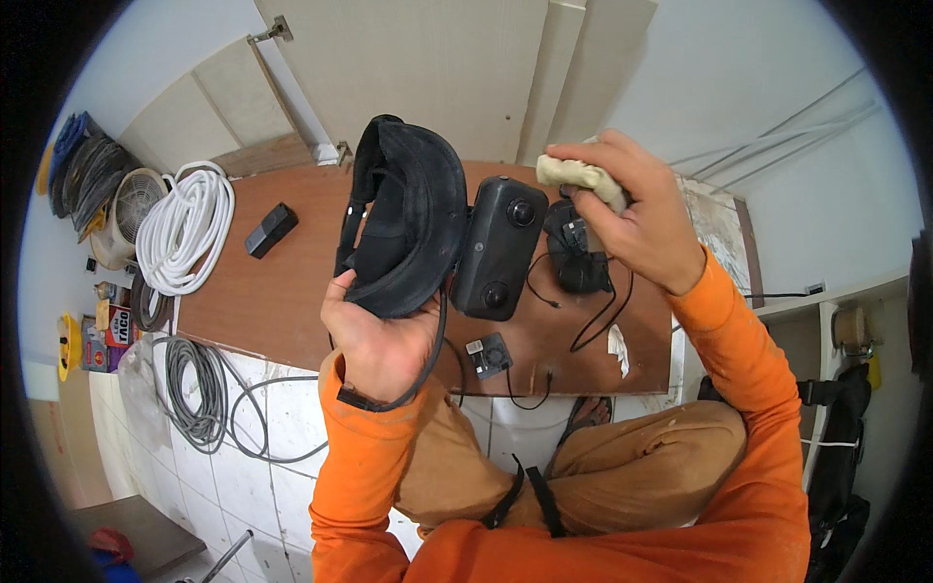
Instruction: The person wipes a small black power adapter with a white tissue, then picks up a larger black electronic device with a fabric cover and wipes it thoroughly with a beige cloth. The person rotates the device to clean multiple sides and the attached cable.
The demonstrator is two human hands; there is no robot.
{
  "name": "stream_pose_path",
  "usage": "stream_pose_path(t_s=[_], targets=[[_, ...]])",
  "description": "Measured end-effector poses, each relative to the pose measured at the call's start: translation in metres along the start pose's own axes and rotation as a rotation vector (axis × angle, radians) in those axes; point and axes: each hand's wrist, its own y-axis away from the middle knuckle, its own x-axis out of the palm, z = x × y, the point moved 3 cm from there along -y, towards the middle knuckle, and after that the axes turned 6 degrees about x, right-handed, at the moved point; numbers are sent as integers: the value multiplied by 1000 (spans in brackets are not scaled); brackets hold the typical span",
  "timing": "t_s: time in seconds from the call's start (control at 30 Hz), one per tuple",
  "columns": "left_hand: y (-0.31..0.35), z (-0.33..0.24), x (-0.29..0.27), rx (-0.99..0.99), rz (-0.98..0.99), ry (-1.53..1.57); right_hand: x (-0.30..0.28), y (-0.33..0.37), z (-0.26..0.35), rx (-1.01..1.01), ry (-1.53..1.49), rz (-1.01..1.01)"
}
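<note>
My left hand (377,340) grips the lower edge of a black padded fabric headband (418,238), held tilted above a brown board. A black camera unit (498,255) with two round lenses is fixed to the band's right side. A dark cable hangs from the band past my left wrist. My right hand (637,209) is raised to the right of the camera unit, its fingers closed around a crumpled cream cloth (580,175). The cloth is apart from the unit. Under my right hand lies a black device (581,257) with a cable, partly hidden.
The brown board (253,316) bears a black box (271,230), a small square device (489,356) with a cable, and a white scrap (619,352). Left lie a white hose coil (185,233) and a grey cable coil (194,398). A black bag (844,428) hangs by shelves at right.
</note>
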Motion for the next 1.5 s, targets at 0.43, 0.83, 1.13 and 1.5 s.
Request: stream_pose_path(t_s=[0.43, 0.83, 1.13, 1.5], targets=[[-28, 1, -25, -152, -15, 156, 9, 1, 23, 163, -504, -104], [-22, -13, -16, -403, 371, 514, 58, 24, 54, -636, -144, 227], [0, 8, 11, -674, 591, 707, 47, -1, 76, -359, -581, -82], [-12, -22, 28, -790, 1184, 1048, 49, 31, 117, -543, -568, 264]])
